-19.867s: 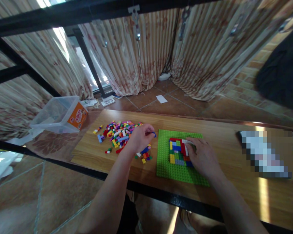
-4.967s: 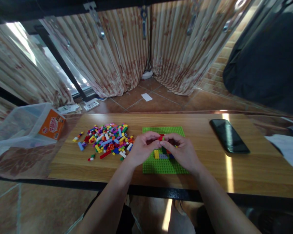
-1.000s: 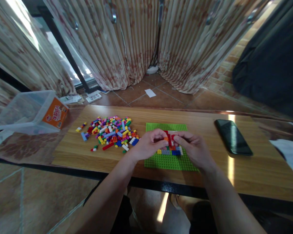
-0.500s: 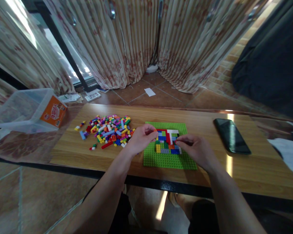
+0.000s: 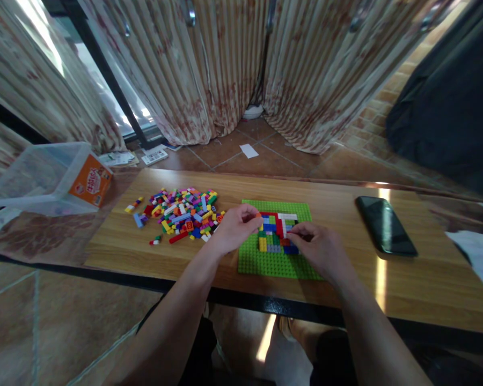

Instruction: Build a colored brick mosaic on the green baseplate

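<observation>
A green baseplate (image 5: 265,264) lies on the wooden table in front of me. On its far half sits a flat build of red, white, blue, yellow and green bricks (image 5: 274,230). My left hand (image 5: 233,229) is at the build's left edge, its thumb and fingers pinched on a small orange brick (image 5: 258,215). My right hand (image 5: 317,249) is on the build's right side, with its fingertips closed on a brick there. That hand hides the build's right part. A pile of loose coloured bricks (image 5: 181,213) lies just left of my left hand.
A black phone (image 5: 385,225) lies on the table to the right of the plate. A clear plastic box with an orange label (image 5: 48,177) stands at the far left. White paper (image 5: 477,254) is at the right edge. Curtains hang beyond the table.
One second ago both hands held a red brick above the plate. That brick now sits in the build, the hands have parted and come down, and the left hand holds an orange piece.
</observation>
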The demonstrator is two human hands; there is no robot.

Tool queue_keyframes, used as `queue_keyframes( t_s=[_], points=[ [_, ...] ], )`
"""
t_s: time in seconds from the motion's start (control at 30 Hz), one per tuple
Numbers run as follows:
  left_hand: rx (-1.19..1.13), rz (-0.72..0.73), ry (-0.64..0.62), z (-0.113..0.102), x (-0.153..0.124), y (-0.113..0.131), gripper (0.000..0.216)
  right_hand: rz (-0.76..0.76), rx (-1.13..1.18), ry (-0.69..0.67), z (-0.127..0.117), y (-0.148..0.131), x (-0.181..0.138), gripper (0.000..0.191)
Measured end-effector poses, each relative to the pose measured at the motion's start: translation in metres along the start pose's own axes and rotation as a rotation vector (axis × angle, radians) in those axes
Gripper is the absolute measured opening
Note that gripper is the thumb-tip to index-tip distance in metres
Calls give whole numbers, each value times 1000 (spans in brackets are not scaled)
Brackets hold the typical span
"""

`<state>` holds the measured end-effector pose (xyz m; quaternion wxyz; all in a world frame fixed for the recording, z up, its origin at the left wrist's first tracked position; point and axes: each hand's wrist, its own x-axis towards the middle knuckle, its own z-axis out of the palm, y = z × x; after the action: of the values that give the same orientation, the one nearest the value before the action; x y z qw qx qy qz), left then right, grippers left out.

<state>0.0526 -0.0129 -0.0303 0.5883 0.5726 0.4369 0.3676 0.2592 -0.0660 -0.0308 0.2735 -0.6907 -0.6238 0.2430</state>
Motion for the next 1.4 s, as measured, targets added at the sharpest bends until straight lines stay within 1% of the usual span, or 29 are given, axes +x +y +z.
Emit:
queue_keyframes(
  t_s=[0.23,0.4,0.53,0.6,0.7,0.77,0.83,1.07,1.4],
  points=[
    [6,10,-5,-1,0,-1,10,-21,-34,9,-1,-1,-1,17],
    [3,8,-10,0,0,-1,10,-23,38,-6,3,1,-1,19],
    [17,16,-15,0,0,-1,9,-15,50,-28,-1,1,0,22],
    [28,21,-7,-1,0,-1,9,-13,38,-4,-5,1,0,24],
    [41,25,-5,-1,0,0,8,-11,34,74,-10,3,1,25],
    [43,25,-8,-1,0,0,9,15,19,122,-11,4,1,23],
    [42,24,-8,-1,0,0,9,43,-18,139,-10,5,2,23],
    [52,34,-16,-2,-1,-1,9,86,-118,79,-5,8,3,33],
    [61,34,-27,1,-1,-2,10,123,-68,21,-4,13,11,39]
  ],
)
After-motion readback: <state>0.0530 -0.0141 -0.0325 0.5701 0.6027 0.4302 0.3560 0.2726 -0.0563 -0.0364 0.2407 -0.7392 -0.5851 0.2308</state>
